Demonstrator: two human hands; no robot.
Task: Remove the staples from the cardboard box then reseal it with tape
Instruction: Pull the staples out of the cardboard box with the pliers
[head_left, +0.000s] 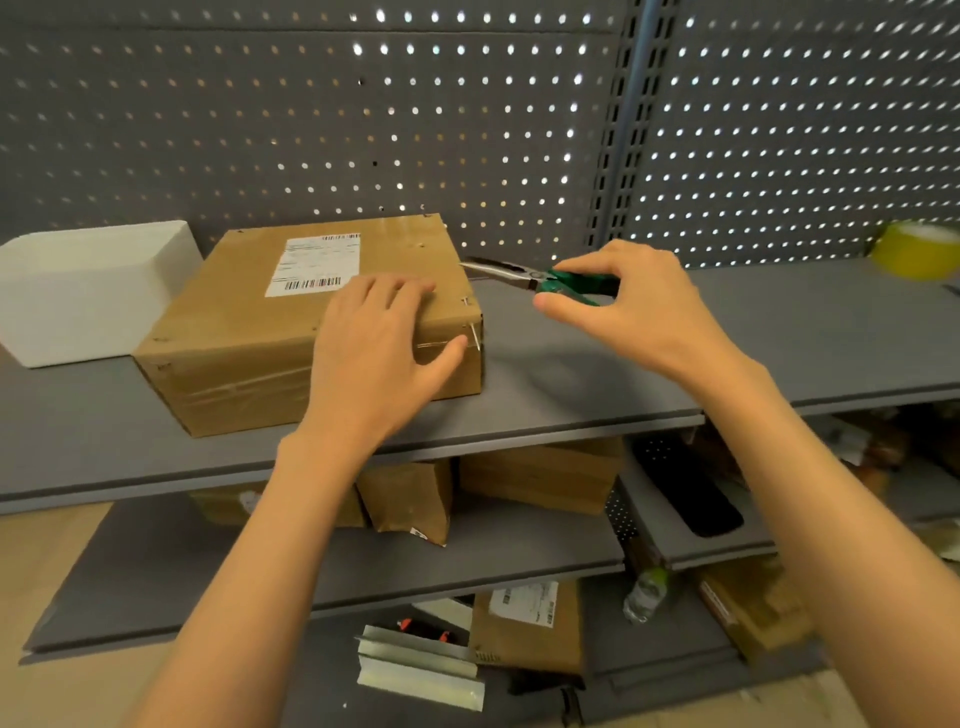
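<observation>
Now: Pliers Aimed at Box Corner

Box (311, 322) sits centre-left on the shelf (597, 374). Left hand (379, 343) lies flat on it, fingers spread, thumb beside a raised staple (474, 335). Right hand (628, 301), right of the box, pinches green-handled pliers (524, 278), tips pointing left toward the box's right edge.

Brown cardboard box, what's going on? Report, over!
Left hand flat on brown cardboard box. Right hand gripping green-handled pliers. Bent staple at near corner. Nothing blocking.
</observation>
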